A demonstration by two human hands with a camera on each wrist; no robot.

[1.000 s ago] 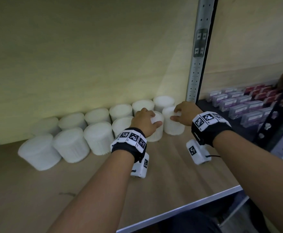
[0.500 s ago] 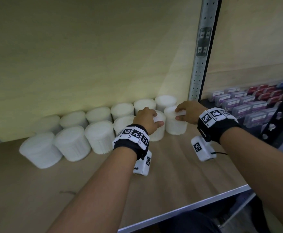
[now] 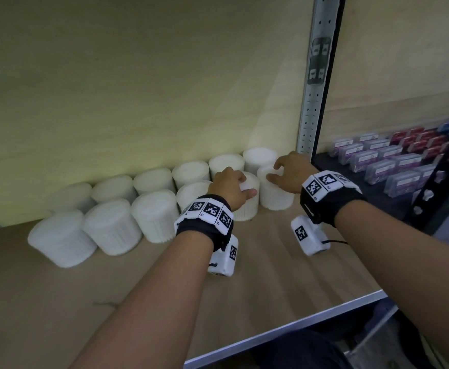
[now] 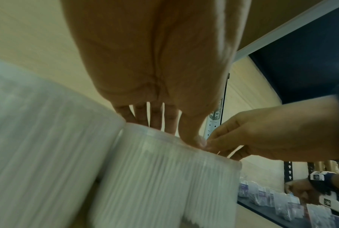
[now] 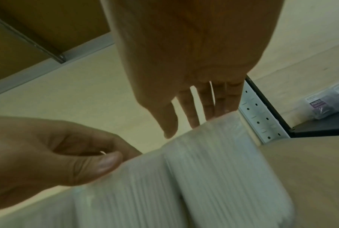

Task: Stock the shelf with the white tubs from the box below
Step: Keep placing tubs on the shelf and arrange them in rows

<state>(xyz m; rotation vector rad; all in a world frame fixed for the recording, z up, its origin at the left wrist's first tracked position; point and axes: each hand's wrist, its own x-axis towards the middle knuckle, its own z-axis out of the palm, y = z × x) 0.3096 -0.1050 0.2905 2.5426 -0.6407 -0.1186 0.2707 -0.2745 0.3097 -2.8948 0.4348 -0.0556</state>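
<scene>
White tubs, ribbed sides, flat lids: two rows are kept at the back of a wooden shelf (image 3: 284, 275), against the pale back panel (image 3: 138, 89). All are seen upright; neighbours touch or stand just beside one another.

Left hand (image 3: 230, 189): laid over the top of one front-row tub (image 3: 247, 209), fingers curled down over the far rim, thumb against the near edge. The tub is gripped from above and rests on the shelf.

Right hand (image 3: 292, 173): spread over the end tub (image 3: 275, 194) of the front row, fingers bent around the lid, thumb at the near rim. This tub stands just beside the grey perforated upright (image 3: 315, 83).

Adjoining bay, to the right: small purple and red packets (image 3: 385, 161) are ranked on a dark shelf.

Both wrists: black bands with square-patterned markers are worn.
</scene>
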